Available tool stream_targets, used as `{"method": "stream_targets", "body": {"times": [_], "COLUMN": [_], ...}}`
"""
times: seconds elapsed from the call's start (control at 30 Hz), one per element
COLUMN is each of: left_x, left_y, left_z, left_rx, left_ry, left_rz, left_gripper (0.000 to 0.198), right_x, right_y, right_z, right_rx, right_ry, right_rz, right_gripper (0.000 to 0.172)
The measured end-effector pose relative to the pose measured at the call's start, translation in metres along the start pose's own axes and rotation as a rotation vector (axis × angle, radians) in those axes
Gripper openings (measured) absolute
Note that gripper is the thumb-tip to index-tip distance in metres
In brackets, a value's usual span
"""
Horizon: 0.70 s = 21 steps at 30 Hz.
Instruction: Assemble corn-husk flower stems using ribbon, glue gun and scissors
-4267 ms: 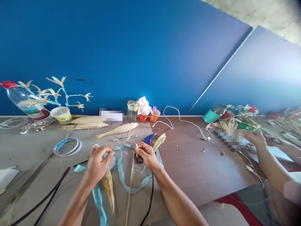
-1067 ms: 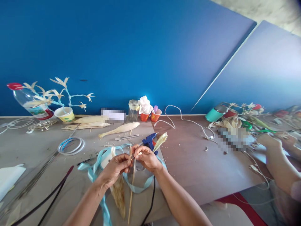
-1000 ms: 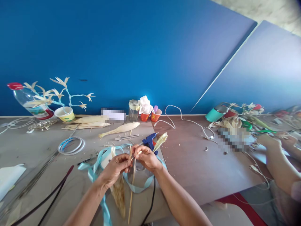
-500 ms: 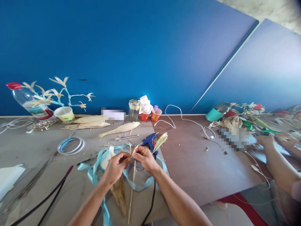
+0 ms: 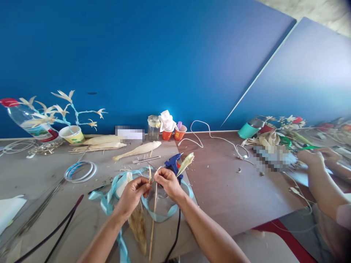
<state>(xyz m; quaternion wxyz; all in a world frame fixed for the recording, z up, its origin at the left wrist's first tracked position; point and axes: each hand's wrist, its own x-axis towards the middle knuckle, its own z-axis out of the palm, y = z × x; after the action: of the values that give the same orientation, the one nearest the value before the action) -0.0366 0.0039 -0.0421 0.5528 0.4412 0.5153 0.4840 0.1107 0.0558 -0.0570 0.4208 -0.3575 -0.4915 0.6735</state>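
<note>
My left hand (image 5: pixel 133 194) pinches a small pale corn-husk piece (image 5: pixel 150 173) with its tip pointing up. Close beside it, my right hand (image 5: pixel 170 185) is closed on another narrow pale husk piece (image 5: pixel 157 170), only its tip showing. A thin stick (image 5: pixel 153 230) runs from below my right fingertips toward the table's front; whether those fingers hold it I cannot tell. Under my hands lie a loop of light-blue ribbon (image 5: pixel 163 218) and a brownish dried husk (image 5: pixel 138 226). Just beyond my right hand rest a blue glue gun (image 5: pixel 172 162) and a cream husk leaf (image 5: pixel 187 163).
Husk flowers stand in a yellow cup (image 5: pixel 72 135) beside a plastic bottle (image 5: pixel 41 128). A glass jar (image 5: pixel 154 128) and red paper cups (image 5: pixel 179 133) line the wall. Ribbon rolls (image 5: pixel 80 171) lie left. At right, another person's arms (image 5: pixel 326 186) work near a teal can (image 5: pixel 249 128).
My left fingertips have drawn slightly away from my right ones, widening the gap between the two husk pieces. The whole view has shifted a little.
</note>
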Motion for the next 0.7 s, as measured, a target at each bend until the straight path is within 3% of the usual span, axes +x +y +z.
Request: {"method": "stream_targets", "body": {"times": [0.23, 0.43, 0.7], "left_x": [-0.0009, -0.0025, -0.0001], "left_y": [-0.0069, -0.0029, -0.0035], "left_z": [0.0004, 0.0029, 0.0057], "left_rx": [-0.175, -0.356, -0.373], "left_ry": [-0.092, -0.052, -0.032], "left_rz": [-0.069, -0.132, -0.152], "left_gripper": [0.025, 0.033, 0.028], "right_x": [0.0008, 0.0007, -0.0001], "right_y": [0.0002, -0.0017, 0.0012], "right_z": [0.0004, 0.0006, 0.0054], "right_rx": [0.089, 0.128, 0.26], "right_ry": [0.049, 0.028, -0.008], "right_rz": [0.009, 0.03, 0.084], "right_gripper": [0.028, 0.022, 0.026]}}
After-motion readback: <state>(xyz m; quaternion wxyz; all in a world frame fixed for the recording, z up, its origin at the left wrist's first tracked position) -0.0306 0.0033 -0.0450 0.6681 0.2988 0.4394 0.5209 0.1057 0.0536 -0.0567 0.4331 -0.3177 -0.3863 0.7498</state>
